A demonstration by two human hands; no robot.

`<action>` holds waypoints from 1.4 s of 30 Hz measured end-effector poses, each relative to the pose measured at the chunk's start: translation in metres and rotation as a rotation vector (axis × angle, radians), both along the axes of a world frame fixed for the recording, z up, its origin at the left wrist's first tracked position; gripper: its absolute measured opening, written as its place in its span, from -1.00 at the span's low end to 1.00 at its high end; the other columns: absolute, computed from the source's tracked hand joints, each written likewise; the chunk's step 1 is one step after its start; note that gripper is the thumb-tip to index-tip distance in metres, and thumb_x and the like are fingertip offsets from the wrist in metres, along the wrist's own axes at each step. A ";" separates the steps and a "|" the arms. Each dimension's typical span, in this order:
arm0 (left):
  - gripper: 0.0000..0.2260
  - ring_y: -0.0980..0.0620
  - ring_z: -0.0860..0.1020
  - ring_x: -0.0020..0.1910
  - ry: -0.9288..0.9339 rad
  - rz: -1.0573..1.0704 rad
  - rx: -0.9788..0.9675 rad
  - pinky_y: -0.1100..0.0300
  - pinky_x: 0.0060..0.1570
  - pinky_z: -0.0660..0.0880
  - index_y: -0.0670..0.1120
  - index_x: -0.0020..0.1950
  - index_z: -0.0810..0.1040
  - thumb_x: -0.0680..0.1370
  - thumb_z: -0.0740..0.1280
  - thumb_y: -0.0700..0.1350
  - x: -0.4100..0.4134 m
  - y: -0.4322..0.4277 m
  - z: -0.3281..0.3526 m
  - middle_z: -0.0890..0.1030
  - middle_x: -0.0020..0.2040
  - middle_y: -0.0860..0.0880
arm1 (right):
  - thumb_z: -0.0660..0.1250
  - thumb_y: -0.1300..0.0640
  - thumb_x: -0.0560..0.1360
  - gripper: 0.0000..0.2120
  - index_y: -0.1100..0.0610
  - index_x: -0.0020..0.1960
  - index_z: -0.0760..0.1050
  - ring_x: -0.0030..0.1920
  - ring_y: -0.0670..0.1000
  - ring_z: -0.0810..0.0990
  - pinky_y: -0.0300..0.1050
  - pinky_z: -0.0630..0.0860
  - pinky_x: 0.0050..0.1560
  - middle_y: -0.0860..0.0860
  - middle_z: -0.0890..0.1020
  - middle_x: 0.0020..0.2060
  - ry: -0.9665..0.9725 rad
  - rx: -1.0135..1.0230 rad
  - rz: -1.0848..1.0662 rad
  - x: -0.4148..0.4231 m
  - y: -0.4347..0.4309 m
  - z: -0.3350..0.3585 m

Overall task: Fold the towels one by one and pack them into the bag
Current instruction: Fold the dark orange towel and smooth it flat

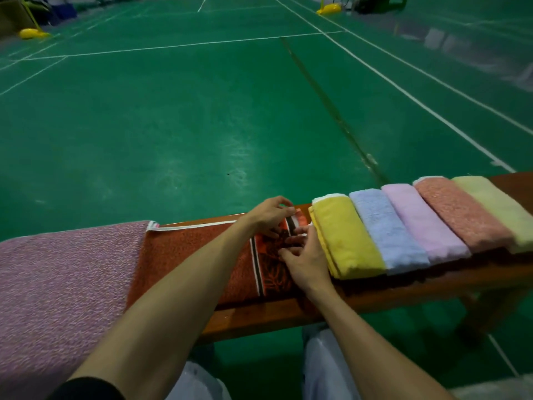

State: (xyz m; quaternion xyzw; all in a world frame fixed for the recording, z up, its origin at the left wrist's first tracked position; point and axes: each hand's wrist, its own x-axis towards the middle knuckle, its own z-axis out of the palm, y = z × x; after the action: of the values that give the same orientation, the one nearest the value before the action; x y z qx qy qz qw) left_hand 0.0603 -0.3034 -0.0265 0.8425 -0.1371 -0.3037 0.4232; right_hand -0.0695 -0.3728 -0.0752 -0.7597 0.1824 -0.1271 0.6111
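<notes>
The orange towel (196, 255) lies flat along the bench (288, 316), its long axis running with the bench. Nearly all of it stretches away to the left of the fingers, and both hands work at its patterned right end.

The left hand (268, 216) reaches across to the far corner of that end. Its fingers (284, 210) are curled narrow and pinch the hem there. The right hand (305, 264) sits at the near side of the same end with its fingers (290, 241) loosely bent on the dark patterned band. I cannot tell whether they grip the edge or only rest on it.

Just to the right of the fingers, nearly touching them, is a folded yellow towel (343, 235). Beyond it, side by side, lie a blue towel (383, 226), a pink towel (421, 220), a salmon towel (458, 212) and a pale green towel (496, 203). A purple towel (57, 278) covers the bench past the orange towel's left end.

Since the free length lies leftward, the fold probably means carrying this end left over the cloth, both corners level. The right hand is nearer the near corner and the left hand already has the far one. No bag is in view.
</notes>
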 end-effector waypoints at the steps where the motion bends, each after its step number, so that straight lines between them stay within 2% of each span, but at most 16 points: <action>1: -0.68 0.02 0.49 -0.27 -0.019 -0.017 0.025 0.07 -0.28 0.57 -0.08 0.32 0.40 0.61 0.27 0.01 0.002 -0.002 0.000 0.49 0.17 -0.08 | 0.46 0.27 0.42 -0.56 0.01 0.15 0.32 -0.05 -0.04 0.66 -0.04 0.64 0.00 -0.01 0.61 -0.01 -0.005 -0.025 0.006 0.000 0.001 0.000; 4: -0.61 -0.06 0.55 -0.05 -0.113 -0.095 0.119 0.00 -0.24 0.63 -0.07 0.36 0.37 0.58 0.30 0.03 0.003 -0.007 0.003 0.50 0.19 -0.08 | 0.47 0.22 0.43 -0.54 0.00 0.18 0.31 0.00 -0.04 0.64 -0.18 0.59 0.00 -0.02 0.61 0.01 -0.025 -0.077 0.016 -0.001 0.001 -0.003; 6: -0.60 -0.10 0.55 0.06 -0.168 -0.126 0.168 0.05 -0.26 0.63 -0.04 0.36 0.37 0.57 0.31 0.05 0.002 -0.011 0.004 0.51 0.20 -0.12 | 0.47 0.21 0.43 -0.55 0.03 0.20 0.31 0.03 -0.05 0.62 -0.33 0.52 -0.03 -0.01 0.61 0.03 -0.035 -0.087 0.024 -0.001 0.000 -0.002; 7: -0.61 -0.09 0.55 0.06 -0.194 -0.136 0.188 0.10 -0.31 0.61 -0.03 0.35 0.38 0.57 0.30 0.05 0.000 -0.012 0.004 0.51 0.19 -0.13 | 0.46 0.21 0.44 -0.55 0.05 0.21 0.32 0.04 -0.04 0.61 -0.32 0.52 -0.03 -0.01 0.61 0.04 -0.040 -0.089 0.026 -0.002 0.000 -0.001; 9: -0.62 -0.07 0.53 0.04 -0.226 -0.148 0.220 0.17 -0.34 0.55 -0.04 0.33 0.38 0.57 0.28 0.07 -0.001 -0.015 0.002 0.50 0.15 -0.11 | 0.46 0.20 0.43 -0.55 0.09 0.22 0.34 0.05 -0.02 0.61 -0.18 0.55 0.03 0.00 0.62 0.05 -0.058 -0.096 0.020 -0.002 0.000 -0.001; 11: -0.63 -0.08 0.52 0.04 -0.205 -0.128 0.211 0.14 -0.31 0.55 -0.06 0.30 0.39 0.58 0.25 0.11 -0.001 -0.016 0.001 0.51 0.11 -0.10 | 0.47 0.22 0.42 -0.56 0.09 0.22 0.36 0.04 -0.02 0.61 -0.11 0.55 0.06 0.01 0.62 0.04 -0.074 -0.088 0.013 -0.003 0.001 -0.002; 15: -0.58 -0.11 0.55 0.05 -0.201 -0.096 0.150 -0.02 0.01 0.57 -0.08 0.20 0.48 0.57 0.21 0.23 0.000 -0.012 -0.001 0.57 0.09 -0.13 | 0.39 0.36 0.46 -0.64 -0.01 0.08 0.37 0.00 0.11 0.66 -0.02 0.64 -0.03 0.06 0.58 0.01 -0.128 0.130 -0.002 -0.010 0.001 0.004; 17: -0.58 -0.12 0.58 0.03 -0.188 -0.060 0.079 -0.03 0.08 0.54 -0.10 0.13 0.54 0.56 0.23 0.23 0.000 -0.005 -0.001 0.60 0.03 -0.13 | 0.32 0.40 0.51 -0.68 0.02 0.07 0.37 -0.15 0.14 0.69 -0.08 0.64 -0.16 0.09 0.57 0.00 -0.200 0.226 -0.046 -0.020 -0.002 0.014; 21: -0.67 -0.06 0.61 -0.19 -0.118 0.027 -0.077 -0.02 -0.04 0.57 -0.14 -0.07 0.63 0.52 0.36 0.14 -0.002 0.011 -0.002 0.64 -0.19 -0.13 | 0.28 0.37 0.55 -0.66 0.05 0.17 0.28 -0.33 0.12 0.68 -0.10 0.59 -0.38 0.03 0.50 0.11 -0.242 0.369 -0.196 -0.045 -0.007 0.028; 24: -0.70 -0.07 0.58 -0.32 -0.072 0.108 -0.182 0.06 -0.19 0.54 -0.11 -0.34 0.62 0.51 0.40 0.05 -0.007 0.020 0.000 0.64 -0.33 -0.12 | 0.28 0.24 0.59 -0.65 -0.03 0.23 0.21 -0.32 0.16 0.68 -0.04 0.59 -0.40 -0.01 0.44 0.23 -0.152 0.453 -0.217 -0.056 -0.005 0.030; 27: -0.65 -0.05 0.52 -0.42 0.003 0.189 -0.269 0.16 -0.30 0.45 -0.11 -0.46 0.57 0.52 0.40 -0.05 -0.010 0.028 0.007 0.57 -0.42 -0.09 | 0.25 0.13 0.62 -0.69 -0.07 0.26 0.20 -0.28 0.22 0.69 -0.03 0.59 -0.39 0.00 0.45 0.23 -0.081 0.549 -0.196 -0.064 -0.002 0.035; 31: -0.73 -0.03 0.51 -0.49 0.115 0.286 -0.364 0.16 -0.37 0.48 -0.18 -0.32 0.48 0.52 0.40 -0.10 -0.010 0.047 0.018 0.52 -0.45 -0.09 | 0.19 0.04 0.65 -0.73 -0.03 0.32 0.23 -0.16 0.25 0.71 0.02 0.61 -0.33 0.11 0.55 0.13 -0.025 0.705 -0.146 -0.068 0.007 0.042; 33: -0.73 0.02 0.49 -0.56 0.114 0.293 -0.369 0.23 -0.49 0.48 -0.20 -0.33 0.46 0.53 0.39 -0.14 -0.011 0.058 0.022 0.49 -0.51 -0.06 | 0.18 0.03 0.65 -0.74 -0.01 0.31 0.25 -0.15 0.26 0.71 0.03 0.61 -0.33 0.10 0.59 0.06 -0.022 0.751 -0.139 -0.070 0.014 0.046; 36: -0.76 0.05 0.46 -0.60 0.047 0.289 -0.307 0.28 -0.57 0.45 -0.21 -0.35 0.45 0.51 0.36 -0.29 -0.010 0.079 0.028 0.46 -0.53 -0.06 | 0.19 0.06 0.64 -0.82 0.00 0.23 0.32 -0.11 0.27 0.70 0.04 0.62 -0.30 0.12 0.62 0.01 -0.031 0.805 -0.145 -0.073 0.028 0.052; 39: -0.80 0.00 0.45 -0.51 -0.018 0.301 -0.231 0.29 -0.56 0.44 -0.19 -0.31 0.46 0.44 0.35 -0.42 -0.005 0.103 0.033 0.47 -0.47 -0.09 | 0.22 0.09 0.63 -0.83 -0.01 0.21 0.34 0.02 0.24 0.67 0.06 0.63 -0.24 0.17 0.61 0.10 -0.052 0.794 -0.105 -0.073 0.048 0.056; 42: -0.80 -0.05 0.48 -0.41 -0.060 0.349 -0.168 0.28 -0.59 0.44 -0.18 -0.21 0.49 0.41 0.36 -0.47 0.000 0.126 0.036 0.50 -0.33 -0.15 | 0.23 0.14 0.62 -0.81 0.01 0.22 0.34 0.04 0.17 0.68 0.02 0.63 -0.18 0.17 0.60 0.13 -0.091 0.773 -0.048 -0.070 0.078 0.058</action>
State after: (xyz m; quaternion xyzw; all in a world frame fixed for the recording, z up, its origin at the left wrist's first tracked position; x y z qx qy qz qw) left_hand 0.0603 -0.1771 0.0096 0.8238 -0.0263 -0.1879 0.5342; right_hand -0.1397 -0.2950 -0.0170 -0.4625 0.2073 -0.0969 0.8566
